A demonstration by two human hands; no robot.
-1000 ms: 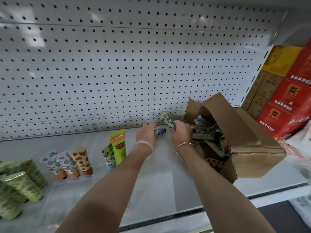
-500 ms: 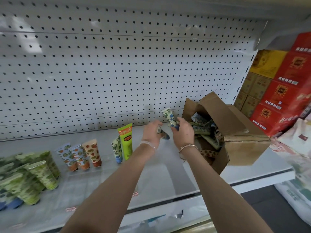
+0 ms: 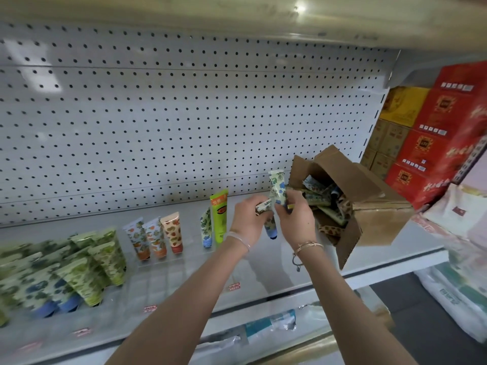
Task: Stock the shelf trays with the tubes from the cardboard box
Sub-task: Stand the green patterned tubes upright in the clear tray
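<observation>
An open cardboard box (image 3: pixel 379 222) lies tipped on the right of the white shelf (image 3: pixel 263 270), with several patterned tubes (image 3: pixel 320 200) spilling inside it. My right hand (image 3: pixel 296 219) grips a blue-flowered tube (image 3: pixel 277 189) that stands upright, crimped end up, just left of the box. My left hand (image 3: pixel 249 218) is beside it, closed on another small tube (image 3: pixel 264 206) whose blue cap (image 3: pixel 271 233) hangs below. The two hands nearly touch above the shelf.
Clear trays (image 3: pixel 168 262) on the shelf hold upright tubes: orange-patterned ones (image 3: pixel 155 238), a bright green one (image 3: pixel 220 216), and many green and blue ones (image 3: pixel 79 270) at the left. A pegboard wall (image 3: pixel 184 114) stands behind. Red and yellow cartons (image 3: pixel 434 127) are stacked at the right.
Both hands have drawn back from the box mouth towards me and lifted. The right hand's tube has turned upright, and the left hand's tube now hangs cap down.
</observation>
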